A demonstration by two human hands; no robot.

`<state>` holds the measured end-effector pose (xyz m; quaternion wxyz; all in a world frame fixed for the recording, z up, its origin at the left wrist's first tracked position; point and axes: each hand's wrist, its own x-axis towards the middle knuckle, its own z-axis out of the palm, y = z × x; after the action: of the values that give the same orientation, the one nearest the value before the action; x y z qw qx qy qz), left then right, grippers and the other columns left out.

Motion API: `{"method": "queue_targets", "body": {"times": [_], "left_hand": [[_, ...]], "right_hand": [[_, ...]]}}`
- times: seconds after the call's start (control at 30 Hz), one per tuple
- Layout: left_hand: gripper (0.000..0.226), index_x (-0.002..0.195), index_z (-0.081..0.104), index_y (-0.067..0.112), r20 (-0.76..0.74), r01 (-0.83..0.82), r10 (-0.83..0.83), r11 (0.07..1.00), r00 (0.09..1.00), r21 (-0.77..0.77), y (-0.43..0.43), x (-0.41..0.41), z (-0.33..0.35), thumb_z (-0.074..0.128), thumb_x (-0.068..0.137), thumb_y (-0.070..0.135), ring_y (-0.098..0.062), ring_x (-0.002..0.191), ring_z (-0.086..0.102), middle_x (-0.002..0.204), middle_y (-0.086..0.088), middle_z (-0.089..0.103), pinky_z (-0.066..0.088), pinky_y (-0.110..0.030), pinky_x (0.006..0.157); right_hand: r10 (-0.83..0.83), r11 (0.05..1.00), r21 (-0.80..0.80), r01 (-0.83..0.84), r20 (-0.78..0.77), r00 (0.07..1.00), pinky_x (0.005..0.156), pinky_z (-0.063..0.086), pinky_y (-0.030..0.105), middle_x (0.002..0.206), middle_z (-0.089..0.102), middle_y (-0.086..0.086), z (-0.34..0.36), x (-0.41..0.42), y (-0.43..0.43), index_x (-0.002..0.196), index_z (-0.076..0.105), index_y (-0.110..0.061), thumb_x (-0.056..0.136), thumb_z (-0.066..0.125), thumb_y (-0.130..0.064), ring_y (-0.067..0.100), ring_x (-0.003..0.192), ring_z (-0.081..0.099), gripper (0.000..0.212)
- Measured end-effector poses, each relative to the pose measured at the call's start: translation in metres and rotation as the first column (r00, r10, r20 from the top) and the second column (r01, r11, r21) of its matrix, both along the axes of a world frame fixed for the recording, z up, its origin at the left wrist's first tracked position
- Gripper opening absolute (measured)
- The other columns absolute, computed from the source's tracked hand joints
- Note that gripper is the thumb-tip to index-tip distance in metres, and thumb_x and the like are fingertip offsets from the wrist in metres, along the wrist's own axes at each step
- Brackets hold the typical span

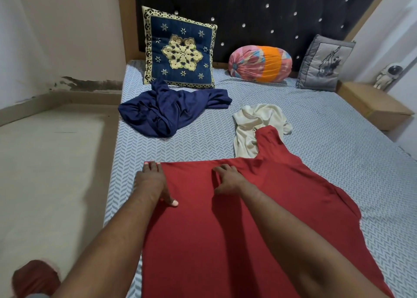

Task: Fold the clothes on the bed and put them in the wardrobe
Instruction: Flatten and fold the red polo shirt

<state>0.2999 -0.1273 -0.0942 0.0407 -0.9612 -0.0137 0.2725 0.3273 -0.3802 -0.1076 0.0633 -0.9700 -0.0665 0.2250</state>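
The left hand (150, 182) lies flat on the near-left part of the bed (338, 139), its fingers straight and together and its thumb spread. It presses on the far-left corner of a red garment (225, 241). To its right, the right hand (228, 180) rests on the same cloth close to the far edge. Its fingers are loosely bent with the tips on the fabric, and no fold shows between them.

The red garment is spread smooth over the near half of the bed, running from the bottom of the view up to a straight far edge. One narrow part reaches farther away on the right and overlaps a crumpled cream garment (255, 121). Farther off and to the left, a navy garment (167, 110) lies bunched on the patterned sheet, apart from the other two.

Behind the navy garment, a blue and gold cushion (179, 49) leans upright against the dark studded headboard (259, 11). A round pink and orange pillow (259, 64) lies to its right, and a grey cushion (322, 64) stands in the far-right corner. Beside that, a wooden bedside shelf (372, 103) carries a small astronaut figure (387, 75). Bare floor (45, 173) runs along the bed's left side.
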Motion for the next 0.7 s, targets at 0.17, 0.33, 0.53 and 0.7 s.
{"method": "queue_targets", "body": {"times": [0.17,0.33,0.53,0.7], "left_hand": [[0.155,0.149,-0.014,-0.004,-0.010,-0.036,0.036,0.998,0.999,0.058,-0.005,-0.004,0.004,0.070,0.052,0.083,-0.033,0.150,-0.005,0.161,-0.019,-0.010,0.010,-0.049,0.121],[0.154,0.149,-0.013,-0.004,0.009,-0.085,0.085,0.993,0.996,0.084,-0.005,-0.005,-0.001,0.067,0.053,0.085,-0.035,0.149,-0.007,0.161,-0.021,-0.010,0.005,-0.053,0.120],[0.119,0.151,0.014,-0.002,0.235,-0.029,0.005,0.995,0.972,0.098,-0.021,-0.031,-0.001,0.067,0.071,0.069,-0.037,0.142,0.023,0.155,-0.021,0.023,0.019,-0.050,0.114],[0.041,0.080,0.073,0.010,0.448,0.250,-0.185,0.964,0.875,-0.090,-0.041,-0.097,-0.021,0.034,0.070,0.016,-0.026,0.063,0.057,0.075,-0.008,0.060,0.046,-0.031,0.051]], "right_hand": [[-0.420,0.907,0.141,0.396,0.280,0.863,0.099,0.045,0.037,0.127,0.055,0.008,0.003,0.009,-0.005,0.127,0.056,-0.014,0.071,0.064,-0.037,0.030,0.122,0.049,0.061],[-0.448,0.894,0.080,0.441,0.153,0.881,0.110,0.033,0.039,0.145,0.039,0.014,-0.009,0.014,0.001,0.139,0.042,-0.008,0.081,0.063,-0.032,0.034,0.133,0.035,0.066],[-0.293,0.952,0.156,0.264,0.211,0.932,0.107,0.035,0.037,0.135,0.049,0.017,-0.009,-0.007,-0.001,0.140,0.044,-0.009,0.079,0.063,-0.018,0.036,0.124,0.043,0.065],[-0.156,0.988,0.070,0.141,0.332,0.930,0.095,0.043,0.041,0.126,0.051,0.009,-0.010,-0.073,0.003,0.129,0.051,-0.015,0.082,0.065,-0.029,0.031,0.117,0.046,0.051]]}}
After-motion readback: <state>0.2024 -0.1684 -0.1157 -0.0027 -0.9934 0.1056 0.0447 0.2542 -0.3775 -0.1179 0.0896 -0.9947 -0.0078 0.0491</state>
